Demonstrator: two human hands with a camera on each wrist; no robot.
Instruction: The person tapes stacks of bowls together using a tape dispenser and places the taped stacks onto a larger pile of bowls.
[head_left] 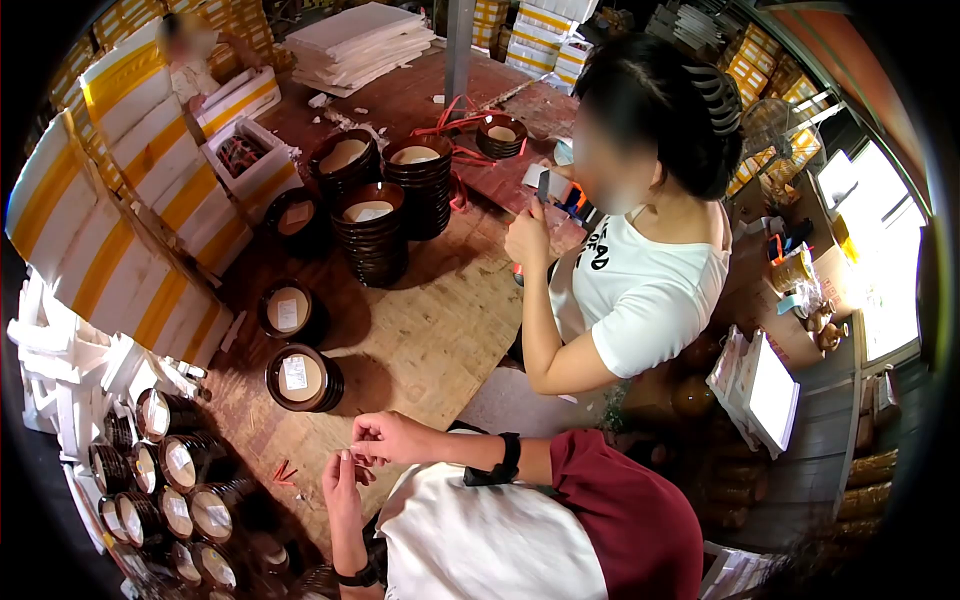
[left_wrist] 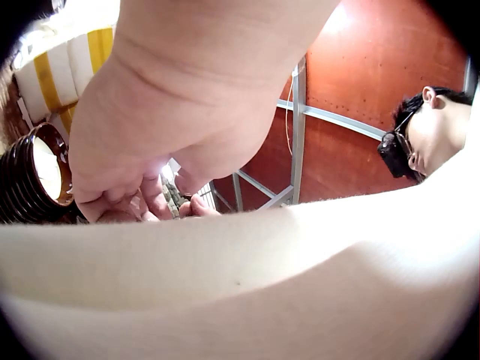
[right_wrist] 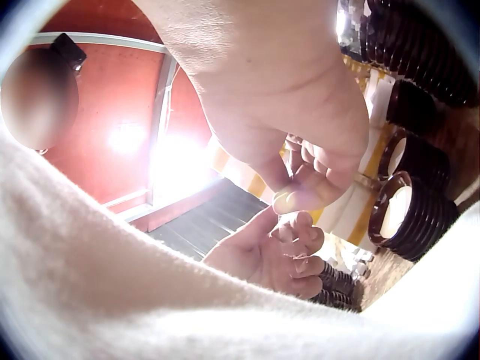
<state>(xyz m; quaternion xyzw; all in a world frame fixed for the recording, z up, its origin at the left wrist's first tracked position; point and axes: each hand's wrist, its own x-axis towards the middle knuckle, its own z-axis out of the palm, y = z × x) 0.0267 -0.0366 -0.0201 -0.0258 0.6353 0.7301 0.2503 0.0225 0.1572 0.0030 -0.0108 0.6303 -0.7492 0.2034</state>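
In the head view my right hand (head_left: 392,438) and left hand (head_left: 343,485) meet at their fingertips over the near edge of the wooden table (head_left: 420,330). In the right wrist view, the right thumb and index finger come together against the left fingertips (right_wrist: 301,225), and the left fingers are bent. I cannot tell whether something small is pinched between them. Just beyond the hands stands a short stack of dark brown bowls (head_left: 303,378), a white label in the top one. Small red strips (head_left: 285,472) lie on the table left of the hands.
More stacks of brown bowls (head_left: 370,235) stand farther back, and several labelled ones (head_left: 180,465) crowd the lower left. White foam boxes with yellow tape (head_left: 130,200) line the left side. Across the table corner a person in a white shirt (head_left: 650,290) holds a small tool.
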